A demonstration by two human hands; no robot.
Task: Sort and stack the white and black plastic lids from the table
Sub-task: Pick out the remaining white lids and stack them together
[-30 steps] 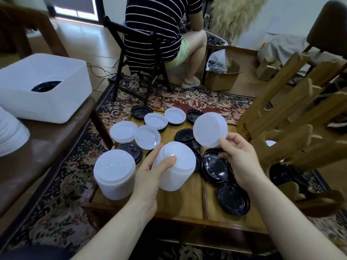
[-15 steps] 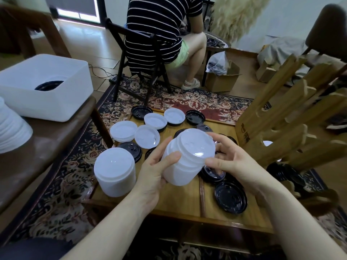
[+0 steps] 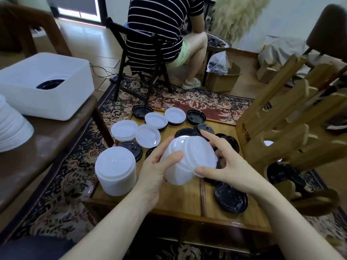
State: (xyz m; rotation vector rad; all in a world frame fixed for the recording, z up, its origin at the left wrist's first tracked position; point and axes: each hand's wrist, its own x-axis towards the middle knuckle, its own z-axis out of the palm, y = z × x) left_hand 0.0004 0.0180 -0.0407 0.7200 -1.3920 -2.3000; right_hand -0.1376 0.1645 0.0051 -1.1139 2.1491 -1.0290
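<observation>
Gripping a tilted stack of white lids point(image 3: 185, 162) at the centre of the frame, the left hand point(image 3: 155, 173) wraps it from the lower left, thumb pressed across its smooth, translucent side and fingers point(image 3: 159, 149) curled behind. The right hand point(image 3: 225, 166) meets the stack's top end from the right: thumb under the rim, index finger stretched over the upper edge, the other fingers loosely bent behind the topmost lid, so it pinches that round, thin-rimmed disc.

Half a second ago the stack's top faced the camera and stood more upright; now it is tipped toward the right, its cylindrical side showing, and the right hand has closed further around the end.

A second stack of white lids point(image 3: 116, 170) stands upright on the wooden surface point(image 3: 180, 199) at centre left, apart from the hands. Loose white lids point(image 3: 147, 135), matte and circular, lie above it, overlapping one another. Glossy black lids point(image 3: 231, 198) with ridged rims lie to the lower right of the hands, and more sit behind the held stack toward the surface's far edge.

In the upper left, a white plastic bin point(image 3: 45, 87) with rounded corners rests on a dark brown bench point(image 3: 47, 143). A slatted wooden rack point(image 3: 293, 117) fills the right side. A person in a striped shirt point(image 3: 159, 29) sits on a black chair at top centre, above a patterned carpet point(image 3: 197, 100).
</observation>
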